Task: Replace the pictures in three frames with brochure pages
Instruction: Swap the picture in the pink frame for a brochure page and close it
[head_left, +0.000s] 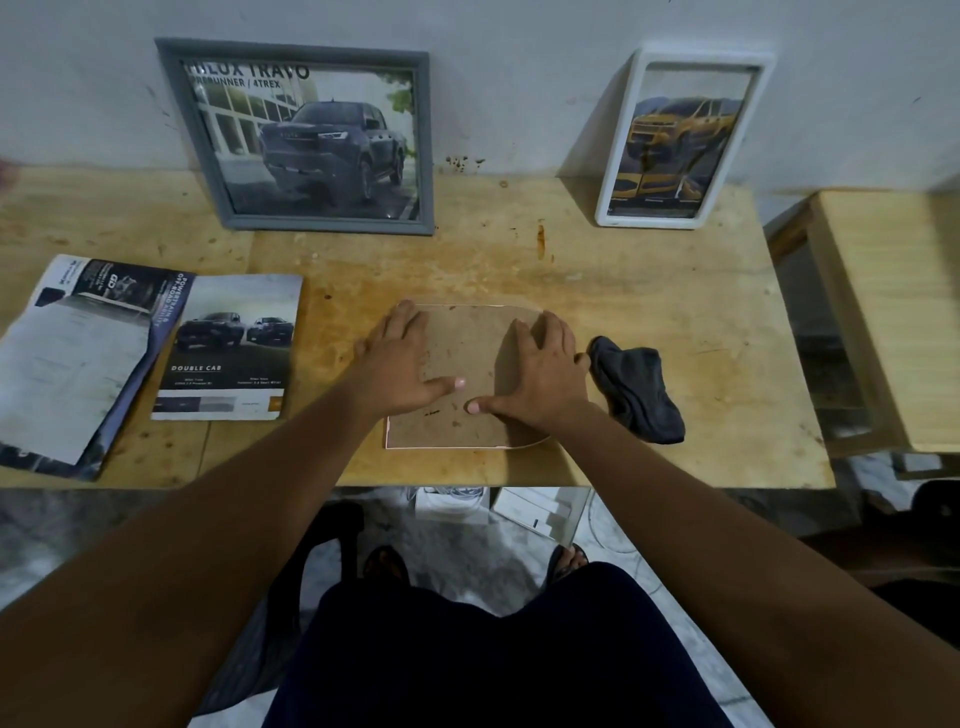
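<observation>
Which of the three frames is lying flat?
The pink-edged frame, brown back up, under the left hand and right hand; the grey frame and white frame lean against the wall.

The table (649, 291) across the middle of the frame was pale, matt plywood, scuffed and stained, and the backing board (467, 343) lying on it at centre looked like brown fibreboard, dull and speckled. At upper left the grey frame (332, 223) had a matt painted finish around a glossy, reflecting pane, while the white frame (649, 221) at upper right looked smooth, perhaps plastic. The brochure page (228, 338) at left was smooth printed paper with a slight sheen, the larger brochure (72, 353) beside it creased and worn, and the cloth (639, 389) right of centre was soft, dark grey knit.
</observation>
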